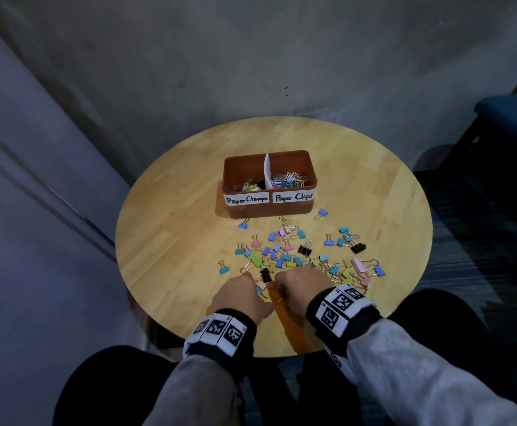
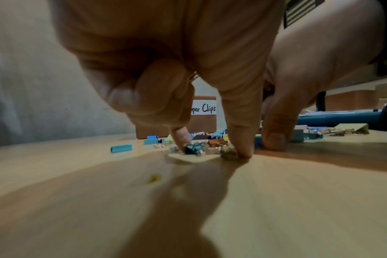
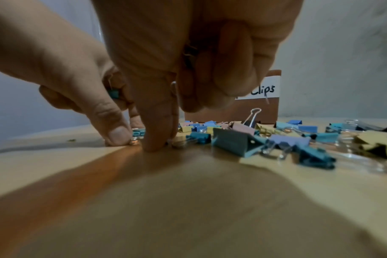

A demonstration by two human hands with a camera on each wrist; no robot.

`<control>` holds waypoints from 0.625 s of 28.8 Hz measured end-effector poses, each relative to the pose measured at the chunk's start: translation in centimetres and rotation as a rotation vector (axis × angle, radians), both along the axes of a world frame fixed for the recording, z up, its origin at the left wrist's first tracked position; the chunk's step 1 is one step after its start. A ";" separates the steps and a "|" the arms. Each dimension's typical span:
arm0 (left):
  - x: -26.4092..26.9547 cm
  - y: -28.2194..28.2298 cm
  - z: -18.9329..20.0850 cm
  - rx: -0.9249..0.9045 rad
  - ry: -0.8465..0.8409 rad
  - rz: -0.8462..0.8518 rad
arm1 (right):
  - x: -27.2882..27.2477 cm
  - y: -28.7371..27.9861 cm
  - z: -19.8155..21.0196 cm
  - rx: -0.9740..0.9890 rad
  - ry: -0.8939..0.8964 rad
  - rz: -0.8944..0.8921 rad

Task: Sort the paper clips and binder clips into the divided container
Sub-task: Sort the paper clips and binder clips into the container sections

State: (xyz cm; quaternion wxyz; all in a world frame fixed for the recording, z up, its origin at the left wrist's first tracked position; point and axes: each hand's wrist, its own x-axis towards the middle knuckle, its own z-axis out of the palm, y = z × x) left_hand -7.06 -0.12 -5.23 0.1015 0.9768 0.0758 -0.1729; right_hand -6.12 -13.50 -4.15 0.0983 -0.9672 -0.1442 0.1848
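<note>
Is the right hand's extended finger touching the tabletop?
Touching. The right wrist view shows the right hand with its fingers planted on the tabletop, no gap.

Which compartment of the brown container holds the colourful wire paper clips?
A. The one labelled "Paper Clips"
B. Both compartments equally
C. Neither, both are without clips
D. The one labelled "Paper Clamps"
A: in the head view the paper clips lie in the container right of the white divider, behind the "Paper Clips" label.
</note>
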 end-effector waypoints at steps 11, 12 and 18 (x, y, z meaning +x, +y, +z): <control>0.7 1.9 -0.6 -0.332 -0.040 0.085 | 0.2 -1.9 0.2 0.986 0.284 -0.804; 0.9 2.5 -0.2 -0.483 -0.068 0.201 | 0.4 -2.2 0.5 1.082 0.335 -0.835; 0.0 4.9 2.4 -1.605 -0.040 0.690 | 1.1 -2.8 1.5 1.544 0.626 -0.903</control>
